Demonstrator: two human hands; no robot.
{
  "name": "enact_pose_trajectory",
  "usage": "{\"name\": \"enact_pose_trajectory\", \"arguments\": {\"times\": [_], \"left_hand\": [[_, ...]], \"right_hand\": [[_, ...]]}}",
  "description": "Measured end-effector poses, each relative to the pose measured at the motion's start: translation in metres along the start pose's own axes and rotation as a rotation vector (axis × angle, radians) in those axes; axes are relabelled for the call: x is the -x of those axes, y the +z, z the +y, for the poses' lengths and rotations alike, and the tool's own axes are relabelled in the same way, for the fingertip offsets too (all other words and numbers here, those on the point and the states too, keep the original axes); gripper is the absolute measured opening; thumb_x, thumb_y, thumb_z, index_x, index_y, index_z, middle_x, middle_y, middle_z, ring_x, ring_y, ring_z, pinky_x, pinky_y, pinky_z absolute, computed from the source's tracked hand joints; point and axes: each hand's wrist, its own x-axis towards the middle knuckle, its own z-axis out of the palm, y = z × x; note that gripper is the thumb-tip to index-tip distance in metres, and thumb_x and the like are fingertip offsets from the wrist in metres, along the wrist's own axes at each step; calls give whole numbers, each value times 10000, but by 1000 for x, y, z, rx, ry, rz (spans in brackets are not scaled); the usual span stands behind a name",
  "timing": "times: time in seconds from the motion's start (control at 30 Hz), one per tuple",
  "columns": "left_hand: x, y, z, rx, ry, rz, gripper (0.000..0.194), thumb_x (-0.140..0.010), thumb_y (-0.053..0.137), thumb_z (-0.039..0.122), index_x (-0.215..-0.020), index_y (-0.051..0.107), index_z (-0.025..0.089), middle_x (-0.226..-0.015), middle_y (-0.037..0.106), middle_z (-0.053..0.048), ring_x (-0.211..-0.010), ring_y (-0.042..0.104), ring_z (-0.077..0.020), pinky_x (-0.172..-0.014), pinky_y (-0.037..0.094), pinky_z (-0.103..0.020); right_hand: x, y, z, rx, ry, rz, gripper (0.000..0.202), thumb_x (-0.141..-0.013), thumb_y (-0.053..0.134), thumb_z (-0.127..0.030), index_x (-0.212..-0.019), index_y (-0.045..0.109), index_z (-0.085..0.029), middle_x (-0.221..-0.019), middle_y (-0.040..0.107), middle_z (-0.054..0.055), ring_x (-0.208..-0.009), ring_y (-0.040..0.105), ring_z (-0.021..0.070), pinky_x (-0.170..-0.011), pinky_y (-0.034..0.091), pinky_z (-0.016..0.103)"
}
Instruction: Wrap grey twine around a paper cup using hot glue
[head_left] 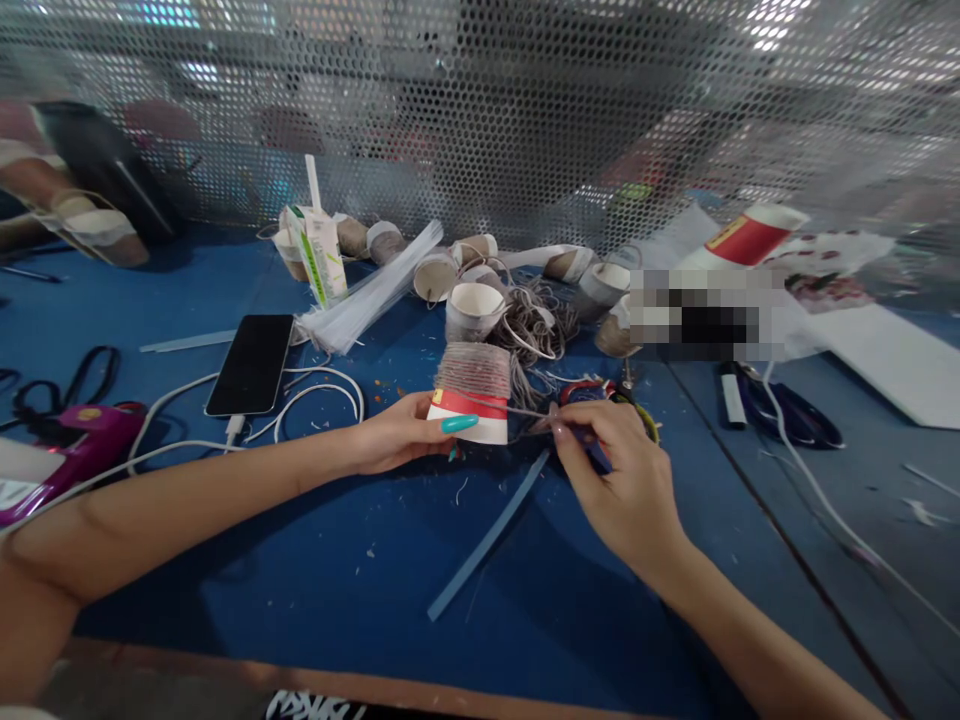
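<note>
A red and white paper cup [471, 405] is held on its side of the body by my left hand [409, 435], thumb across its lower part. Grey-brown yarn [474, 370] is wound in close rows around the upper part of the cup. From the windings a strand runs right to my right hand [619, 450], whose thumb and index finger pinch it. Just behind the held cup stands a whitish cup [475, 305]. Beside it lies a loose tangle of the same yarn [536, 320].
Several yarn-wrapped cups line the perforated metal screen [465, 120]. A drink carton [319, 255], clear glue sticks [375, 295], a phone [251, 365] with a white cable, and a purple glue gun [82, 450] lie left. A translucent strip [487, 540] lies in front; blue-handled scissors [795, 410] lie right.
</note>
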Motion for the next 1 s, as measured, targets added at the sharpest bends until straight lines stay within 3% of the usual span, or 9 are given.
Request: {"name": "enact_pose_trajectory", "arguments": {"times": [0.1,0.2,0.27,0.37,0.5,0.67,0.87,0.93,1.0], "left_hand": [[-1,-3,-1,23,-1,-7,573,-433,951,408,-868,697,136,-743,657,-17,-635,560,-87,-627,422,-232],[-1,-6,-1,75,7,-2,544,-472,934,443,-865,692,153,-696,625,5,-627,546,-83,-633,434,-232],[-1,-7,0,88,-12,-12,541,-525,898,505,-885,692,158,-682,618,8,-637,550,-87,-646,451,-237],[-1,-9,3,110,-52,-26,565,-534,881,541,-901,686,158,-702,634,1,-658,564,-98,-666,472,-250],[0,-11,6,179,-90,-16,542,-568,878,497,-947,672,169,-827,692,-26,-690,585,-109,-702,486,-271],[-1,-9,10,235,-136,58,476,-692,784,526,-975,662,163,-876,712,-43,-652,589,-101,-665,483,-263],[-3,-9,16,340,-196,42,609,-606,817,570,-1010,662,141,-884,721,-54,-616,567,-92,-669,490,-267],[-2,-10,16,345,-183,34,637,-574,835,574,-1005,662,138,-864,711,-43,-620,558,-91,-677,489,-269],[-1,-11,13,292,-151,21,591,-573,855,541,-971,663,147,-827,694,-27,-626,549,-89,-677,481,-269]], "right_hand": [[-1,-4,5,-12,29,-70,61,-830,562,-230,-882,593,-231,-852,670,47,-828,598,222,-773,490,403],[0,-5,13,-194,200,-78,393,-672,573,-170,-1062,569,-218,-1037,626,84,-879,600,232,-741,518,401],[2,-5,21,-406,354,46,521,-579,532,-137,-1093,526,-226,-1110,596,92,-889,606,227,-700,535,385],[5,-2,34,-566,462,318,484,-509,490,-110,-971,497,-255,-1116,612,75,-935,611,236,-740,550,416],[8,5,41,-554,468,484,377,-527,465,-105,-872,480,-258,-1094,636,85,-1003,631,262,-838,540,492],[1,-1,36,-700,442,664,253,-569,465,-145,-798,476,-252,-991,645,110,-1025,647,272,-862,519,474],[-8,-18,41,-852,589,545,39,-663,479,-234,-680,447,-247,-978,656,150,-972,654,280,-840,513,488],[-10,-18,43,-817,630,562,96,-629,498,-199,-657,420,-247,-940,661,137,-858,656,253,-778,524,467],[-12,-16,36,-826,565,630,138,-590,512,-155,-681,456,-242,-916,660,113,-794,641,217,-731,528,417]]}}
